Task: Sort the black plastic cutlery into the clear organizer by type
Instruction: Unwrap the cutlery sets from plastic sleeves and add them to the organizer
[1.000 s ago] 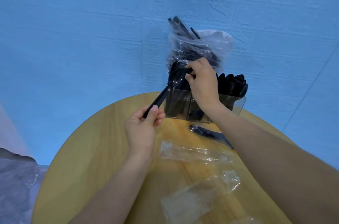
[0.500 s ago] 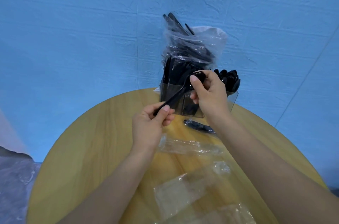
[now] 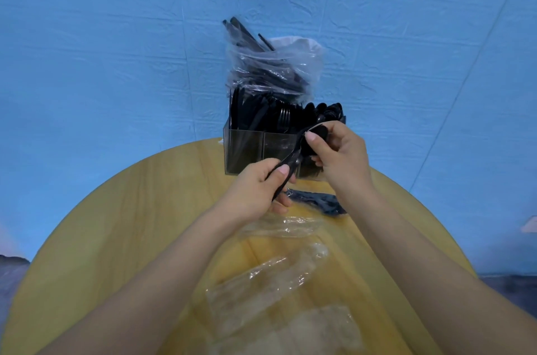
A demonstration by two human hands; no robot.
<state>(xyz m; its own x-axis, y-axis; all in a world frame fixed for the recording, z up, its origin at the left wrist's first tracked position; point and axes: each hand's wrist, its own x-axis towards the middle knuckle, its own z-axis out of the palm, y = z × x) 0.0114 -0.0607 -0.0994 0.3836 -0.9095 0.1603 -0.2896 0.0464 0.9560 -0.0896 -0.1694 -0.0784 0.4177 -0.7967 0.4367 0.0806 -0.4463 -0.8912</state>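
The left hand (image 3: 257, 189) pinches the handle of a black plastic spoon (image 3: 302, 151), thumb on top; the right hand (image 3: 338, 155) grips its bowl end between thumb and curled fingers. The spoon slants just in front of the clear organizer (image 3: 247, 148), which holds upright black cutlery. Behind stands a plastic bag of cutlery (image 3: 273, 70). A wrapped black piece (image 3: 318, 200) and empty clear wrappers (image 3: 270, 276) lie on the round wooden table (image 3: 122, 224). Both forearms reach forward.

Bright, even light, soft shadows; glare glints on the plastic bag (image 3: 276, 70) (edges bow from the wide lens), near forearms slightly blurred
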